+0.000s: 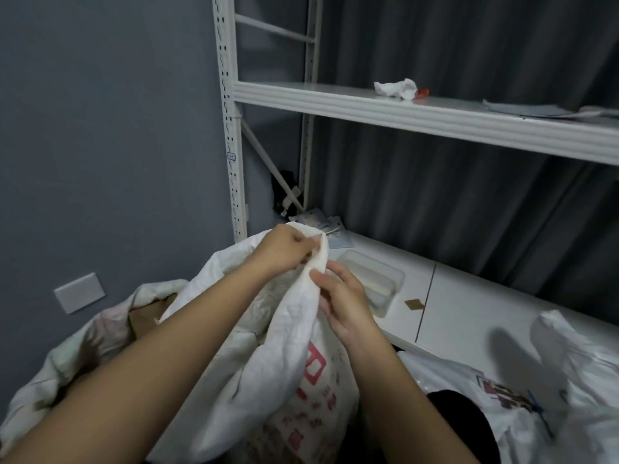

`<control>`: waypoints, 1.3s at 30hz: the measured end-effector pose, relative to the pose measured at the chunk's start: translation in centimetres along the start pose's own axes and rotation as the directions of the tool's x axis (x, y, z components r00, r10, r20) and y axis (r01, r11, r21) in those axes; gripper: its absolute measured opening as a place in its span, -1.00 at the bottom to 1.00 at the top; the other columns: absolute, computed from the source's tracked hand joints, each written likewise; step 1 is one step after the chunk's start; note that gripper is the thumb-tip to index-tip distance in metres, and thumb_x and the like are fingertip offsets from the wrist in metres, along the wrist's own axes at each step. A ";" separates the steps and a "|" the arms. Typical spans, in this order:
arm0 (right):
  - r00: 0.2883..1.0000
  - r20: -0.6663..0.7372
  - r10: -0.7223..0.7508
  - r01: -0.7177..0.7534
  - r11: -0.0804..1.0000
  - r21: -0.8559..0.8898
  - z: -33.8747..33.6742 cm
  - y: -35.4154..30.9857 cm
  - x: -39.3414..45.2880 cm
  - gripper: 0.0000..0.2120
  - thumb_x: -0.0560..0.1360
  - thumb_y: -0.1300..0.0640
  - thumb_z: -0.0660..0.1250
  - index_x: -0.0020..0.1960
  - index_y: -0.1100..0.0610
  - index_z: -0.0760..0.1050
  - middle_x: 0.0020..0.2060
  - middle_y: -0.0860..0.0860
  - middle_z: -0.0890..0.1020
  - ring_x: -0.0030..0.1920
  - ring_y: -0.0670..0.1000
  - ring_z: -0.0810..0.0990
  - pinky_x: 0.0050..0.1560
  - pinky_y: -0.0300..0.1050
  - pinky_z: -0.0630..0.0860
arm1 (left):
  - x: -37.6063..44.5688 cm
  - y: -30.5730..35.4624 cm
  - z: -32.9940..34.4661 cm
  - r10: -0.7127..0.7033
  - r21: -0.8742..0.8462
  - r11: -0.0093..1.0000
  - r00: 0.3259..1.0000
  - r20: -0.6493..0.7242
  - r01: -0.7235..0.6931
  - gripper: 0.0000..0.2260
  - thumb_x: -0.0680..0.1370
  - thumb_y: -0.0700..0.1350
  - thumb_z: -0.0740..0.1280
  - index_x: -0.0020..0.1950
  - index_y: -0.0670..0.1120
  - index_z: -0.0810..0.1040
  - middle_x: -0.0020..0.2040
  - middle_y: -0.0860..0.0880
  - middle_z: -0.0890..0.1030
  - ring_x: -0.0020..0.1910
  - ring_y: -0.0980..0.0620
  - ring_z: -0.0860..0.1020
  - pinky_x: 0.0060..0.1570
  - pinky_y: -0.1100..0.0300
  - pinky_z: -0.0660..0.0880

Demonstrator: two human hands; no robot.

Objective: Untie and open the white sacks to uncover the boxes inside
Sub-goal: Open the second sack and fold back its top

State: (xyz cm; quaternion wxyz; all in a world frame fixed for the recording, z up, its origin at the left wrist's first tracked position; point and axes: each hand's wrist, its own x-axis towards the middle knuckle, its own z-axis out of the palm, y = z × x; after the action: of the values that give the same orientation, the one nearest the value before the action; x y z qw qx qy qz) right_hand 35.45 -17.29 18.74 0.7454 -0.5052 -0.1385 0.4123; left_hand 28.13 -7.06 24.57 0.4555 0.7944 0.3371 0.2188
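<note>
White woven sack (pixel 294 356) stands right in front of us, neck gathered high — our left hand (pixel 284 249) pinches the top while our right hand (pixel 341 296) grips just below, probably steadying it to loosen the tie.

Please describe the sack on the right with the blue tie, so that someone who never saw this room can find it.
Start at the white shelf rack. Before its low shelf lie three white sacks; the hands hold the middle sack. The wanted sack lies lower right, alone with a blue tie.
</note>
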 end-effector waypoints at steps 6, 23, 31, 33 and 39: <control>0.997 0.071 -0.023 0.011 0.986 0.168 -0.6 0.2 -0.2 -0.78 0.56 0.33 0.26 0.19 0.23 0.49 0.04 0.23 0.65 -0.01 0.11 0.67 0.06 -0.02 0.61 | -1.6 -2.4 0.6 -0.043 0.189 0.982 0.995 0.087 0.026 -0.77 0.43 -0.03 0.39 -0.35 -0.09 0.46 -0.41 -0.03 0.42 -0.38 0.02 0.40 -0.31 0.14 0.30; 0.993 0.076 0.088 -0.097 0.988 0.117 0.9 -0.6 -2.4 -0.67 0.37 0.28 0.49 0.12 0.27 0.58 -0.04 0.23 0.68 -0.04 0.16 0.68 0.06 0.03 0.61 | -5.1 -1.7 -1.8 0.005 0.184 0.982 0.987 0.160 -0.034 -0.65 0.47 0.14 0.39 -0.01 -0.14 0.65 -0.09 -0.13 0.68 -0.12 -0.10 0.65 -0.04 -0.03 0.56; 0.573 0.725 -0.383 0.702 -0.229 -0.675 -1.5 -4.4 -1.2 -0.54 0.47 -0.04 0.34 0.35 0.00 0.39 0.37 -0.03 0.38 0.41 0.02 0.23 0.41 -0.03 0.16 | -4.8 -2.4 -2.9 -0.008 0.132 0.991 0.966 0.259 -0.027 -0.87 0.46 -0.23 0.32 -0.06 -0.24 0.60 -0.29 -0.15 0.56 -0.39 -0.04 0.47 -0.44 0.18 0.34; 0.650 0.758 -0.049 0.697 -0.359 -0.621 -1.3 -6.2 -0.4 -0.61 0.51 -0.12 0.30 0.30 -0.05 0.45 0.29 -0.06 0.50 0.39 0.04 0.33 0.39 0.00 0.22 | -4.5 -2.2 -2.6 -0.019 0.088 0.996 0.939 0.343 -0.012 -0.85 0.44 -0.20 0.34 -0.03 -0.17 0.63 -0.24 -0.14 0.60 -0.38 -0.01 0.48 -0.40 0.20 0.36; 0.778 0.625 0.066 0.628 -0.042 -0.777 -1.0 -8.2 1.5 -0.81 0.48 -0.05 0.39 -0.18 0.03 0.46 -0.32 -0.09 0.52 -0.31 -0.13 0.46 -0.34 -0.22 0.36 | -6.5 -2.1 -0.8 0.074 0.485 0.862 0.984 0.159 -0.143 -0.60 0.45 0.13 0.39 0.22 0.07 0.38 0.05 0.09 0.56 -0.04 0.06 0.56 -0.16 0.12 0.47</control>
State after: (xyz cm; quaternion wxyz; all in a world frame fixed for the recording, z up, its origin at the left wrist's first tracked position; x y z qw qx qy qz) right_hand 40.95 -18.03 25.11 0.1878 -0.7045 -0.6709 0.1353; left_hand 22.51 -10.66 22.82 0.2456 0.9151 0.3049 0.0962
